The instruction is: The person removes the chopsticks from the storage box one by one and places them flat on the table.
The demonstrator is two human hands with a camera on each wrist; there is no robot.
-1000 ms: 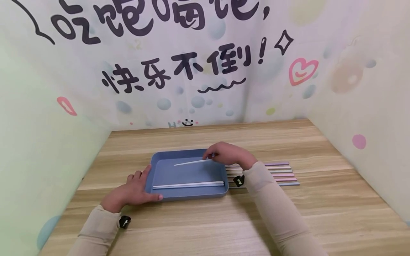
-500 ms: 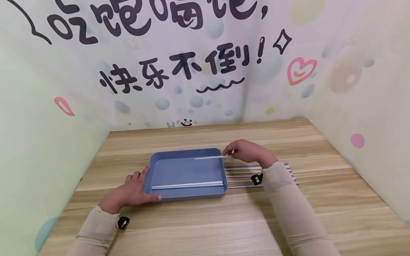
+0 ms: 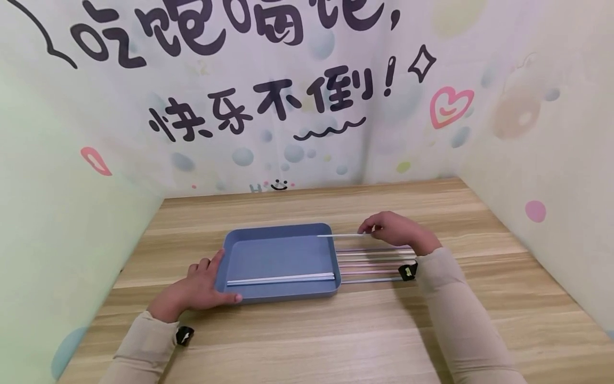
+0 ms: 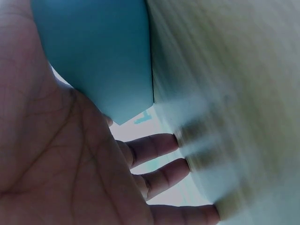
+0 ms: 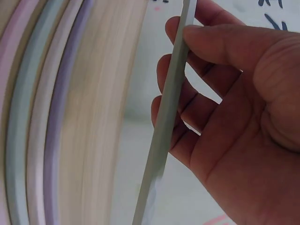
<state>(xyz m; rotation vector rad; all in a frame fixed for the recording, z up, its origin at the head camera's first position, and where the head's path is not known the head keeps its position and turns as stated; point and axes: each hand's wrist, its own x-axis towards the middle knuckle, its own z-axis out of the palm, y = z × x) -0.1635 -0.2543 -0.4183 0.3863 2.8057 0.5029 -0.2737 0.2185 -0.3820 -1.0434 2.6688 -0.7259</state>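
My right hand (image 3: 395, 230) pinches a pale chopstick (image 3: 342, 235) between thumb and fingertips, above the table; its thin end reaches left over the blue tray's far right corner. In the right wrist view the chopstick (image 5: 168, 108) crosses in front of the curled fingers. My left hand (image 3: 199, 285) rests against the left end of the tray (image 3: 283, 295), thumb over the front rim. The left wrist view shows straight fingers (image 4: 161, 180) beside the tray's wall (image 4: 98, 56). A few light chopsticks (image 3: 280, 279) lie together along the front inside the tray.
Right of the tray, several pastel chopsticks (image 3: 369, 261) lie side by side on the wooden table (image 3: 312, 341), partly under the right wrist. A patterned cloth wall (image 3: 288, 133) with black lettering stands behind the table, and pale walls flank it.
My right hand has moved right with the chopstick, from over the tray to past its right edge. My left hand and the chopsticks in the tray have stayed put.
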